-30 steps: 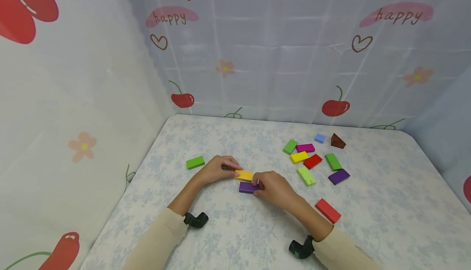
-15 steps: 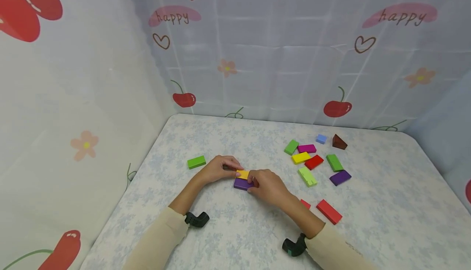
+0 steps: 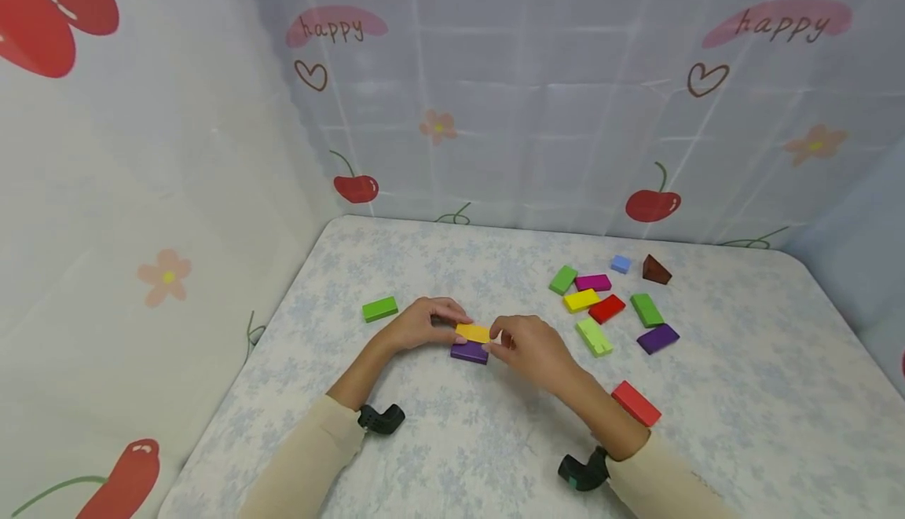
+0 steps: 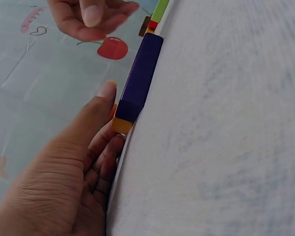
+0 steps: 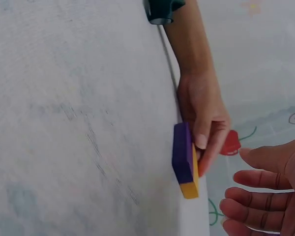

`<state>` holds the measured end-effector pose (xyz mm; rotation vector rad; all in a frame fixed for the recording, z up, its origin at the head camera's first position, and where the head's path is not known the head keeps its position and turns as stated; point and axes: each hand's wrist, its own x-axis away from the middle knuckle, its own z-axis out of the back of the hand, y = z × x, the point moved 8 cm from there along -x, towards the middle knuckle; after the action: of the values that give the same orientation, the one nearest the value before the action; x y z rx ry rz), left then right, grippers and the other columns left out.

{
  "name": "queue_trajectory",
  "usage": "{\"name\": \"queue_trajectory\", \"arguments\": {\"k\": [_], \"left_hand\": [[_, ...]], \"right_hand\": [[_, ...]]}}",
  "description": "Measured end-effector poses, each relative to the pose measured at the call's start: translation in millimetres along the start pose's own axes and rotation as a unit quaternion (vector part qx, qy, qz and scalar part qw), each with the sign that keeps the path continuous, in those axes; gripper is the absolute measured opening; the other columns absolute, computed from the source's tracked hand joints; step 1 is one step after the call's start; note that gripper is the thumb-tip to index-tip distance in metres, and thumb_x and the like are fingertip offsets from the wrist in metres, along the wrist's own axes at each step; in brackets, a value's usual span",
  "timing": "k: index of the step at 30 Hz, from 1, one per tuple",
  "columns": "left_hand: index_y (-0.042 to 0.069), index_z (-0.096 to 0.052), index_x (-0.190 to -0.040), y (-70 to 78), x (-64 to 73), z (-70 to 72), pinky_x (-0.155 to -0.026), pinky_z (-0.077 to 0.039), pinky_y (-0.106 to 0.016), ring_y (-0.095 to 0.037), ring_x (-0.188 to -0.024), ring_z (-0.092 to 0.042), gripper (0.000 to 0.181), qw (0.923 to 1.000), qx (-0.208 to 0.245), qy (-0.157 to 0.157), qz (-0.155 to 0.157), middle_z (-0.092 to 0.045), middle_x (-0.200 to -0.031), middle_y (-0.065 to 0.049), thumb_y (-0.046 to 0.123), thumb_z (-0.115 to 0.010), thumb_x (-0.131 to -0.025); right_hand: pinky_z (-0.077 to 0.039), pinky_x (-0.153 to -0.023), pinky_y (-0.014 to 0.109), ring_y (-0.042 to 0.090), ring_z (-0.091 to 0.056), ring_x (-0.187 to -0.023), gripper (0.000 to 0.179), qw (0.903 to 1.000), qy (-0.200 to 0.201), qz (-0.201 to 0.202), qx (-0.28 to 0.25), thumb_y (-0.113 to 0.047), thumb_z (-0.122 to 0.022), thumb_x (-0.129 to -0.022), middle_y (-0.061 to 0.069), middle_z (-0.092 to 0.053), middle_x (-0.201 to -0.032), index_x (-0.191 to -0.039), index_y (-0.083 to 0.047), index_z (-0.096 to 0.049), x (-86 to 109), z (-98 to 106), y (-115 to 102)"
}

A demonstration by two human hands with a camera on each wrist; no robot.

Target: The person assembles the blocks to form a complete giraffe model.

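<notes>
My left hand (image 3: 426, 324) pinches the left end of an orange-yellow block (image 3: 474, 334) between thumb and fingers. Against the near long side of that block lies a purple block (image 3: 470, 352), flat on the table. In the left wrist view the purple block (image 4: 140, 78) stands in front and hides most of the yellow one (image 4: 121, 126). Just off the right end of the pair is my right hand (image 3: 533, 350), its fingers loosely bent and holding nothing. The right wrist view shows the spread fingers of the right hand (image 5: 265, 189) apart from both blocks.
Several loose blocks lie at the right, among them a lime block (image 3: 595, 337), a second purple block (image 3: 658, 338) and a brown wedge (image 3: 656, 269). A red block (image 3: 636, 403) lies by the right forearm. One green block (image 3: 380, 308) sits left of the left hand.
My right hand slid the purple block up and left against the yellow block, then let go and drew slightly right. The left hand stayed at the yellow block.
</notes>
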<state>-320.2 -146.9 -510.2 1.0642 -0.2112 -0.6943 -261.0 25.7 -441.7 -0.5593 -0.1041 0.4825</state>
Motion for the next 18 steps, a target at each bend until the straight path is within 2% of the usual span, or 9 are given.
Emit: {"name": "queue_trajectory", "arguments": {"k": [3,9,13,18], "left_hand": [[0.024,-0.079,-0.116,-1.2,-1.0,-0.6,-0.095,-0.052,-0.033,-0.012,-0.105,-0.064,0.031,0.9999,-0.010,-0.003,0.008,-0.070,-0.113,0.010,0.024,-0.084,-0.086],[0.021,-0.078,-0.118,-1.2,-0.4,-1.9,-0.095,-0.051,-0.034,-0.014,-0.108,-0.063,0.034,0.9999,-0.005,-0.006,0.010,-0.071,-0.115,0.007,0.021,-0.085,-0.085],[0.018,-0.078,-0.118,-0.6,0.0,-1.7,-0.095,-0.051,-0.034,-0.015,-0.108,-0.063,0.034,0.9999,-0.002,-0.006,0.008,-0.071,-0.116,0.005,0.021,-0.085,-0.085],[0.018,-0.078,-0.118,-0.9,-0.1,-1.8,-0.095,-0.052,-0.033,-0.015,-0.107,-0.064,0.033,0.9999,-0.001,-0.006,0.012,-0.071,-0.116,0.005,0.021,-0.085,-0.085]], "right_hand": [[-0.048,-0.057,0.025,0.011,-0.052,-0.064,0.013,0.9996,0.027,-0.001,0.013,-0.025,-0.079,-0.090,-0.009,-0.059,-0.072,-0.098,-0.016,-0.075,11.0,23,9],[-0.049,-0.059,0.025,0.010,-0.056,-0.070,0.011,0.9979,0.064,-0.001,0.011,-0.025,-0.078,-0.092,-0.010,-0.063,-0.075,-0.097,-0.016,-0.076,40.2,56,37],[-0.050,-0.058,0.024,0.010,-0.059,-0.073,0.009,0.9969,0.077,-0.015,0.003,-0.022,-0.078,-0.092,-0.010,-0.065,-0.077,-0.098,-0.016,-0.076,60.7,70,56],[-0.050,-0.056,0.024,0.011,-0.060,-0.074,0.011,0.9964,0.067,-0.052,0.007,-0.020,-0.077,-0.092,-0.009,-0.067,-0.079,-0.100,-0.014,-0.076,84.8,76,77]]}}
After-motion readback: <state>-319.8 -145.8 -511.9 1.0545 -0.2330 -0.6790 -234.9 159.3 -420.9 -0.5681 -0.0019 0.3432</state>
